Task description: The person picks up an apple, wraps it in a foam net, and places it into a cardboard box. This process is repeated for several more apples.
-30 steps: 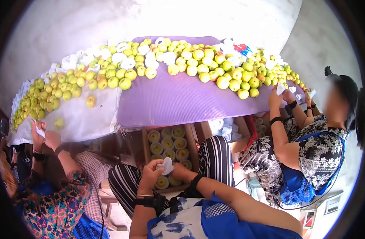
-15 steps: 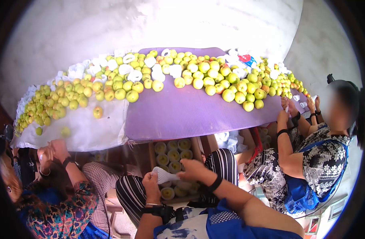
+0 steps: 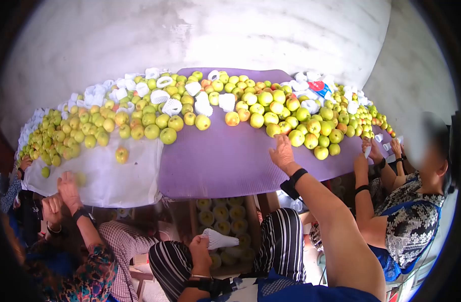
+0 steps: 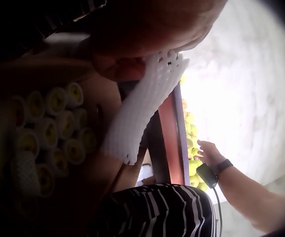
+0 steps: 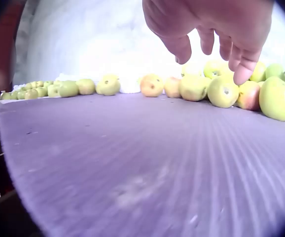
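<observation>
A white foam net sleeve [image 3: 220, 239] is gripped at one end by my left hand [image 3: 200, 254], low over the box of wrapped apples [image 3: 222, 213]. The left wrist view shows the sleeve [image 4: 145, 106] hanging long and limp from the fingers. My right hand [image 3: 283, 153] reaches across the purple mat [image 3: 215, 166] to the front of the apple pile. Its fingers point down, spread and slightly bent, close over the yellow-green apples [image 5: 223, 91] in the right wrist view, with nothing held.
Loose foam sleeves [image 3: 202, 106] lie among the apples along the pile. A white cloth [image 3: 104, 171] covers the table's left part. One person's hands [image 3: 68, 190] work at the left, and another person sits at the right with hands [image 3: 372, 151] at the table edge.
Both hands were at the foam sleeve over the box. The right hand has let go and moved forward and up to the apples; the left still holds the sleeve.
</observation>
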`<state>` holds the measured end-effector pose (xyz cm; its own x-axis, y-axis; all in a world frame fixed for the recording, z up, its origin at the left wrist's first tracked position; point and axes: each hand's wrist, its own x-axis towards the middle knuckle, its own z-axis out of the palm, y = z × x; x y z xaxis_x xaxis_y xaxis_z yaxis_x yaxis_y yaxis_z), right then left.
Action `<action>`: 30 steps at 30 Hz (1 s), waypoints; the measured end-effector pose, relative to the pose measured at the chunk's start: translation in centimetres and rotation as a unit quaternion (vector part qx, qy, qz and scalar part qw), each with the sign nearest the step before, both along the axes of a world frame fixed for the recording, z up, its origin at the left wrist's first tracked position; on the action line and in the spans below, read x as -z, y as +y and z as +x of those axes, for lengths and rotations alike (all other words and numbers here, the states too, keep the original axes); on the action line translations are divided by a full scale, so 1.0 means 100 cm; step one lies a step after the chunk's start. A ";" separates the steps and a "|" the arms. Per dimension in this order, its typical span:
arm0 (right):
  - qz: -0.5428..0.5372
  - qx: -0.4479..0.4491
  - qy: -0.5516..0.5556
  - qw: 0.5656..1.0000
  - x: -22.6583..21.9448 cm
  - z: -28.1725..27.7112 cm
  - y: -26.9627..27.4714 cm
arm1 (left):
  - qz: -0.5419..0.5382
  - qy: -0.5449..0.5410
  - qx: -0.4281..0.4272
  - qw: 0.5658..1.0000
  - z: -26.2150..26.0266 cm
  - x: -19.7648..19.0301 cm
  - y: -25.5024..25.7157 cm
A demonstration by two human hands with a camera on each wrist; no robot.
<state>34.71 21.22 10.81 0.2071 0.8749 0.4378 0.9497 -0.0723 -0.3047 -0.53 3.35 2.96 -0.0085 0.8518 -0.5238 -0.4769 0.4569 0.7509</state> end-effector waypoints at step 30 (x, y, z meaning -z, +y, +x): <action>-0.124 -0.071 0.240 0.960 -0.012 -0.042 0.036 | 0.014 0.000 -0.017 1.000 0.013 -0.003 0.004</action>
<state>30.53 24.79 12.03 0.2039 0.9742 0.0962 0.7105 -0.0797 -0.6992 0.77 3.77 3.30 -0.0380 0.8651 -0.5001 -0.4909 0.4198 0.7634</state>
